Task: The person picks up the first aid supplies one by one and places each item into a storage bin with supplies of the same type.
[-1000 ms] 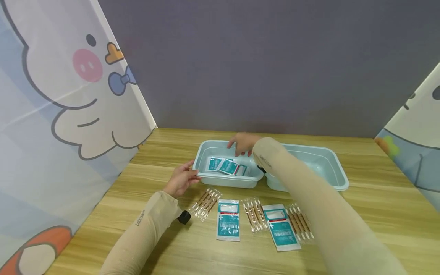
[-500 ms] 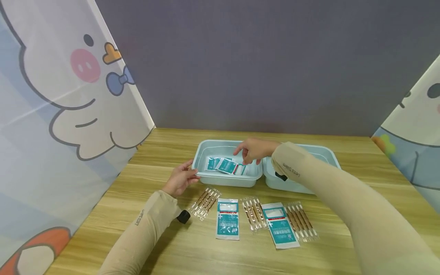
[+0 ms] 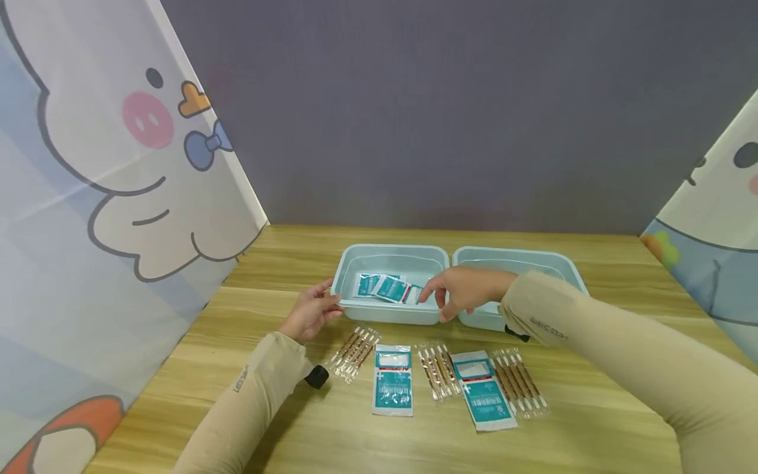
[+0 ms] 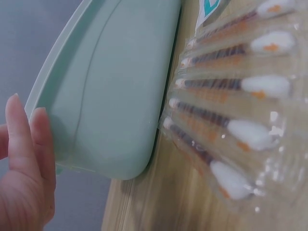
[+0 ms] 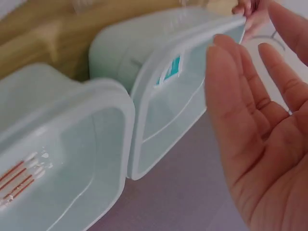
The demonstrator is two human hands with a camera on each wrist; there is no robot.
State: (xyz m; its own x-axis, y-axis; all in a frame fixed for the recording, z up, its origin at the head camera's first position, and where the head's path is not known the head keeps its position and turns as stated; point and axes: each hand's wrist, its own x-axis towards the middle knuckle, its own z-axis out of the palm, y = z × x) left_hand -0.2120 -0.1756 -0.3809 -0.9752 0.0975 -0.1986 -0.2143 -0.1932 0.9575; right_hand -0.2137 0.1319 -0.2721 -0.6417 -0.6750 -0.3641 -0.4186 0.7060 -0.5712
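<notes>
My left hand (image 3: 310,313) grips the near left corner of the left pale blue plastic basin (image 3: 393,315). In the left wrist view, fingers (image 4: 42,139) lie at that basin's rim and outer wall. Several teal-and-white sachets (image 3: 391,288) lie overlapped inside this basin. My right hand (image 3: 474,288) hangs over its near right corner and the gap between the basins, fingers loosely bent and holding nothing. Beside it is a second basin (image 3: 509,253), partly hidden by the right hand and sleeve; a pack of cotton swabs (image 5: 19,183) inside it shows in the right wrist view.
In front of the basins lie three clear packs of cotton swabs, left (image 3: 354,353), middle (image 3: 438,370) and right (image 3: 520,382). Between them are two flat sachets, one straight (image 3: 393,380) and one slanted (image 3: 484,392). A grey wall panel (image 3: 444,131) stands behind the wooden table (image 3: 284,434).
My right hand has moved from the back of the left basin toward me and to the right, to its near right corner. The left hand stays at the left corner.
</notes>
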